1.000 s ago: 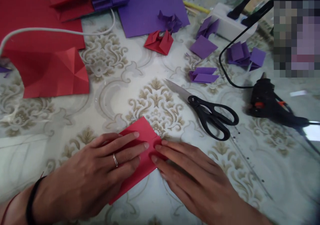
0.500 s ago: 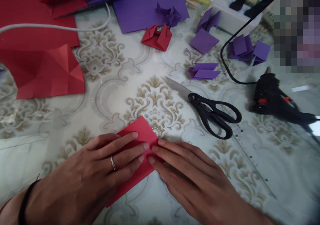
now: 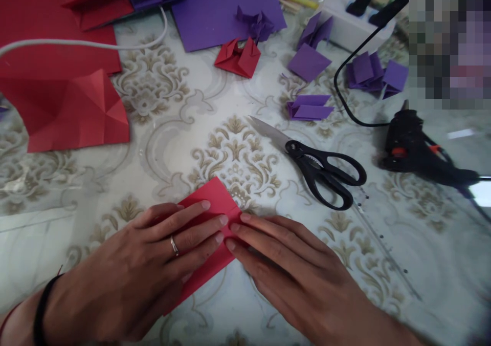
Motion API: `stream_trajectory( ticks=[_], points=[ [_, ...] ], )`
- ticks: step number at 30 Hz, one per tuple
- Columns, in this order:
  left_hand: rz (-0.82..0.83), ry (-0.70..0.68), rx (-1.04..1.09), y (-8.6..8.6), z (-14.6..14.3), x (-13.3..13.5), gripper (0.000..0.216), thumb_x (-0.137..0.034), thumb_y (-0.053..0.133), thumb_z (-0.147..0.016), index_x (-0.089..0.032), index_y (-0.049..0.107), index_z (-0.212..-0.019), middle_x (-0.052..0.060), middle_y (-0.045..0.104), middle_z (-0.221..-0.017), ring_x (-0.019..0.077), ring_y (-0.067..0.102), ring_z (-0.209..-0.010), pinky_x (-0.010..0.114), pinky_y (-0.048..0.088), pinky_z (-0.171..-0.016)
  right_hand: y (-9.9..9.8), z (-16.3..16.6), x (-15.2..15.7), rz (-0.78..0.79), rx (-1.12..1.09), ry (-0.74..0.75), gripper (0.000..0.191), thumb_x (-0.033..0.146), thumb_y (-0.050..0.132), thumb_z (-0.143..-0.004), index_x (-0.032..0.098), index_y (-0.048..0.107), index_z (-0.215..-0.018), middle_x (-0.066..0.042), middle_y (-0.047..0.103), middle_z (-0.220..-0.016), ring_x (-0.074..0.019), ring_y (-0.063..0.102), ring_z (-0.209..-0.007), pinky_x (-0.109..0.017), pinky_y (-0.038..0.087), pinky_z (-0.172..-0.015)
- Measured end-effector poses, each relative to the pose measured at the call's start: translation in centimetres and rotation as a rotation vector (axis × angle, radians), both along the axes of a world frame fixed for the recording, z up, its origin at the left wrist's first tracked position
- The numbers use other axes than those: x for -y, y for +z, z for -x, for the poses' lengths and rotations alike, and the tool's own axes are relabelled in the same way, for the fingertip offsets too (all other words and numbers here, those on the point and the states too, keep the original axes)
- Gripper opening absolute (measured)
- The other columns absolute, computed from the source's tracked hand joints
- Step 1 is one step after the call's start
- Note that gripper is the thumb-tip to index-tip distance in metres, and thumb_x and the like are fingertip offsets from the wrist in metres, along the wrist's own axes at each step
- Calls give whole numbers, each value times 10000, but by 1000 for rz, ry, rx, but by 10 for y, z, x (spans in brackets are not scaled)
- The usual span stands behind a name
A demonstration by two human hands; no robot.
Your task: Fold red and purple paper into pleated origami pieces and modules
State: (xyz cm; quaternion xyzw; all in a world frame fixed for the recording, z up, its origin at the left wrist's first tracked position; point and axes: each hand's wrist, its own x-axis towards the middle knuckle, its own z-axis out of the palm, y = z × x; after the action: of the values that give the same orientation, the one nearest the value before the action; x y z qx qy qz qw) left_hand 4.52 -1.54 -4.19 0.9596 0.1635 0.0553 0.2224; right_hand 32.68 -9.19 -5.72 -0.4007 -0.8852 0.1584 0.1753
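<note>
Holding the paper (image 3: 217,193) on the tabletop (image 3: 172,151), low and near centre, and hiding much of its left part under the left hand (image 3: 149,256), with fingers lying flat and a little spread. Covering its right corner with the fingertips of the right hand (image 3: 293,261), with fingers lying nearly together; hiding that thumb, and leaving any pinch in this grip impossible to tell. Seeing the red sheet (image 3: 92,59) cut off at the left edge and the purple sheet (image 3: 215,13) at the top; barely making out the clear ruler (image 3: 385,249). Counting one pair of scissors (image 3: 298,151), one glue gun (image 3: 404,138), one power strip (image 3: 347,21) with two plugs (image 3: 360,4), one red fold (image 3: 245,62), one creased sheet (image 3: 72,115) and at least four purple folds (image 3: 310,107), with overlaps obscuring the exact number.
</note>
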Motion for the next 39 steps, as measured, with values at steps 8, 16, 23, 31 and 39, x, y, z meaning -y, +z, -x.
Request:
stream_trajectory(
  ticks=[8, 16, 23, 31, 39],
  points=[
    [-27, -4, -42, -3, 2, 4, 644, -169, 525, -913, -176, 484, -1556, 48, 462, -1654, 307, 390, -1542, 467, 303, -1269, 5, 7, -7, -64, 47, -105, 352, 335, 516, -1081, 127, 730, -1269, -104, 724, -1380, -285, 627, -1319, -459, 554, -1078],
    [-38, -7, -11, -2, 0, 3, 542, -163, 498, -961, -156, 533, -1502, 58, 472, -1647, 296, 376, -1548, 457, 283, -1276, 8, 1, -7, -108, 62, -199, 394, 314, 544, -1039, 116, 682, -1350, -137, 717, -1384, -363, 629, -1290, -576, 508, -1064],
    [114, 17, -30, 3, 3, -3, 564, -179, 480, -989, -196, 472, -1553, 39, 470, -1650, 290, 374, -1553, 479, 277, -1299, 5, 3, -8, -160, 40, -144, 260, 231, 611, -1023, 105, 716, -1225, -126, 765, -1283, -318, 656, -1257, -525, 534, -1062],
    [240, -4, -96, 14, 1, -21, 545, -167, 403, -983, -219, 536, -1509, -29, 502, -1619, 272, 387, -1531, 500, 292, -1279, 6, 20, 8, -157, 58, 131, 306, 164, 530, -1041, 139, 715, -1283, -96, 730, -1363, -290, 632, -1303, -482, 489, -1146],
    [384, -200, -27, 7, 7, -46, 653, -83, 591, -858, -139, 536, -1506, 90, 479, -1641, 239, 342, -1573, 428, 231, -1327, 2, 36, 12, -146, 90, 98, 336, 265, 522, -1075, 148, 703, -1333, -138, 742, -1282, -320, 628, -1234, -518, 521, -1061]
  ],
)
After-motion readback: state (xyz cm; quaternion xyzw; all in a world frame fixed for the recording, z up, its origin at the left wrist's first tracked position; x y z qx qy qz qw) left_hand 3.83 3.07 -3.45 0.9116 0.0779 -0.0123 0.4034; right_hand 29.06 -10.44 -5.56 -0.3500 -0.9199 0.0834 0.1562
